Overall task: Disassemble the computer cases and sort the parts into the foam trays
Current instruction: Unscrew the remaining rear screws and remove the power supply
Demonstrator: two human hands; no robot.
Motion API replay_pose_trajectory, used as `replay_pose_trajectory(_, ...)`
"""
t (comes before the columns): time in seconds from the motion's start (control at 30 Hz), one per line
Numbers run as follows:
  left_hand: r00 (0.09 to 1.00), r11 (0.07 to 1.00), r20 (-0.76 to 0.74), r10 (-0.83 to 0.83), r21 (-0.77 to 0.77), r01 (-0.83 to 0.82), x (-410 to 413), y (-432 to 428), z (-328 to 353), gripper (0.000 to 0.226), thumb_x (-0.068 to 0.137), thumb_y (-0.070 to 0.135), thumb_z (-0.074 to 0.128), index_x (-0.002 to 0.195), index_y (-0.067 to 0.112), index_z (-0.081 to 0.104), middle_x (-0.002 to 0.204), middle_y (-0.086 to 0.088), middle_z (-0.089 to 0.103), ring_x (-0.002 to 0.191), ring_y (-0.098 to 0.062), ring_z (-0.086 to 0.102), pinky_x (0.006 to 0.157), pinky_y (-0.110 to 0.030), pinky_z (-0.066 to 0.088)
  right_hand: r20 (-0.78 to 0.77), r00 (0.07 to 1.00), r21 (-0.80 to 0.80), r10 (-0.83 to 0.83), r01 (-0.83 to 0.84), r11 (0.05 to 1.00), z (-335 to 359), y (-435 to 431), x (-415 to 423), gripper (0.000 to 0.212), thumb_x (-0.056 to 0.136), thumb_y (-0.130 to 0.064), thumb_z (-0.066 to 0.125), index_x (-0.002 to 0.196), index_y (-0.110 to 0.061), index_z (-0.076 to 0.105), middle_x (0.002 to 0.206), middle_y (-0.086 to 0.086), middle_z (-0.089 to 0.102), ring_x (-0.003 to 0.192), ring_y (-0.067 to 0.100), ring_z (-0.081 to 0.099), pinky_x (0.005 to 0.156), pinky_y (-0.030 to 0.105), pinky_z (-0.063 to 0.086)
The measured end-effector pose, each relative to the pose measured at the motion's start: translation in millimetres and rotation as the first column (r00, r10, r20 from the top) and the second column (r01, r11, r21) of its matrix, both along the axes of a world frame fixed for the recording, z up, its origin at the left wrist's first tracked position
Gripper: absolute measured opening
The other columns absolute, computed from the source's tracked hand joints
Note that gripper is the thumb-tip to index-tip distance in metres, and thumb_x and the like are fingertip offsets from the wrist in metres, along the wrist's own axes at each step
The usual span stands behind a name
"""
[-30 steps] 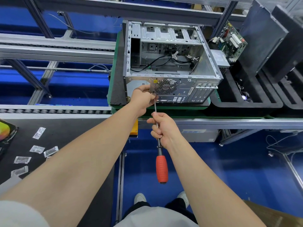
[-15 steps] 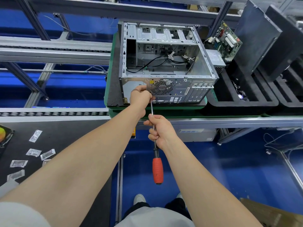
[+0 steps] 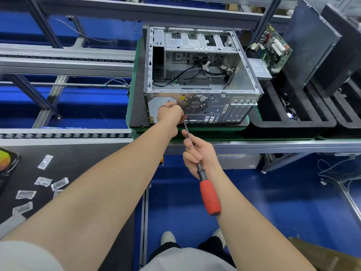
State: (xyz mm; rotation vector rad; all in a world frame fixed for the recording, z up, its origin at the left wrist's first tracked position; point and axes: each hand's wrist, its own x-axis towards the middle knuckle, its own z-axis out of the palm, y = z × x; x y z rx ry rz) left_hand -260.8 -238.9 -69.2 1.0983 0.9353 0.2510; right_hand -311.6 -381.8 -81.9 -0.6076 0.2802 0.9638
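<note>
An open silver computer case lies on a green pallet, its rear panel with the fan grille facing me; loose black cables lie inside. My left hand is curled against the rear panel left of the fan grille, at the tip of a long screwdriver with a red handle. My right hand grips the screwdriver's metal shaft above the handle. What the left fingers hold is hidden. A black foam tray to the right holds a green circuit board, a grey power supply and dark side panels.
A dark belt at the left carries several small clear packets. A roller conveyor runs left of the pallet. Aluminium frame rails cross behind. Blue floor and my shoes are below. Cables trail on the floor at right.
The screwdriver's handle has swung out to the right, so the tool now leans more. Both hands stay at the case's rear panel.
</note>
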Motion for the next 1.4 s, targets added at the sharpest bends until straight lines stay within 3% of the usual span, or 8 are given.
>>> replay_pose_trajectory(0.13,0.998,0.998,-0.038,0.052,-0.042,-0.054,7,0,4,0.043,0.087,-0.013,0.044,0.115,0.014,0.063,0.104,-0.013,0.065,0.07,-0.025,0.065,0.067,-0.031,0.057,-0.021,1.0,0.007,-0.008,0.008,1.0,-1,4,-2,0.025,0.111,-0.015,0.039,0.111,-0.002,0.061,0.063,0.003,0.058,0.027,0.006,0.031,0.027,0.02,0.028)
replay_pose_trajectory(0.3,0.998,0.999,-0.067,-0.001,-0.047,-0.002,6,4,3,0.051,0.088,-0.015,0.043,0.128,0.008,0.064,0.111,-0.016,0.07,0.074,-0.024,0.068,0.084,-0.038,0.061,0.183,0.983,-0.206,0.029,0.009,0.978,-6,7,-4,0.021,0.111,-0.014,0.044,0.117,-0.002,0.059,0.062,0.002,0.059,0.029,0.008,0.034,0.031,0.019,0.028)
replay_pose_trajectory(0.63,0.999,0.999,0.006,-0.042,-0.015,0.042,-1,3,-3,0.053,0.087,-0.017,0.048,0.131,0.009,0.063,0.111,-0.015,0.072,0.082,-0.023,0.072,0.082,-0.036,0.063,0.334,0.933,-0.514,0.138,0.057,0.856,-5,9,-5,0.018,0.108,-0.019,0.06,0.118,-0.006,0.061,0.068,0.005,0.066,0.035,0.011,0.037,0.037,0.021,0.028)
replay_pose_trajectory(0.77,0.999,0.999,0.007,-0.048,0.002,0.048,-4,3,-3,0.052,0.086,-0.017,0.048,0.127,0.011,0.065,0.105,-0.012,0.074,0.083,-0.022,0.073,0.082,-0.037,0.063,0.263,0.957,-0.526,0.12,0.039,0.85,-4,12,-8,0.023,0.105,-0.025,0.065,0.124,-0.013,0.065,0.073,0.003,0.07,0.036,0.012,0.039,0.038,0.021,0.029)
replay_pose_trajectory(0.93,0.999,0.999,-0.012,-0.033,0.01,0.034,-5,1,0,0.055,0.089,-0.015,0.049,0.129,0.02,0.063,0.107,-0.008,0.073,0.089,-0.021,0.076,0.082,-0.038,0.062,0.167,0.978,-0.431,0.124,-0.041,0.901,0,10,-10,0.032,0.109,-0.026,0.053,0.131,-0.01,0.07,0.073,0.001,0.066,0.037,0.009,0.032,0.038,0.023,0.025)
replay_pose_trajectory(1.1,1.0,0.998,0.017,0.003,0.07,-0.004,-10,-7,-4,0.051,0.09,-0.013,0.051,0.126,0.021,0.061,0.11,-0.004,0.072,0.091,-0.02,0.076,0.086,-0.035,0.059,0.156,0.975,-0.51,0.157,-0.057,0.859,11,5,-14,0.035,0.111,-0.022,0.048,0.138,-0.008,0.065,0.08,0.003,0.06,0.035,0.008,0.03,0.037,0.023,0.023)
replay_pose_trajectory(1.23,0.998,0.99,0.063,0.017,0.141,-0.025,-19,-15,-8,0.051,0.087,-0.012,0.057,0.118,0.029,0.055,0.121,0.0,0.066,0.104,-0.023,0.072,0.097,-0.041,0.057,0.12,0.962,-0.6,0.246,-0.127,0.79,28,2,-18,0.036,0.114,-0.022,0.043,0.141,-0.009,0.062,0.08,0.003,0.055,0.045,0.011,0.026,0.055,0.028,0.016)
replay_pose_trajectory(1.4,0.988,0.978,0.049,0.146,0.141,-0.151,-27,-30,-14,0.048,0.081,-0.004,0.073,0.114,0.025,0.055,0.114,0.002,0.064,0.102,-0.018,0.066,0.083,-0.032,0.053,0.105,0.94,-0.665,0.324,-0.176,0.726,40,-6,-21,0.036,0.114,-0.022,0.043,0.144,-0.009,0.058,0.083,0.004,0.048,0.058,0.017,0.016,0.061,0.031,0.01)
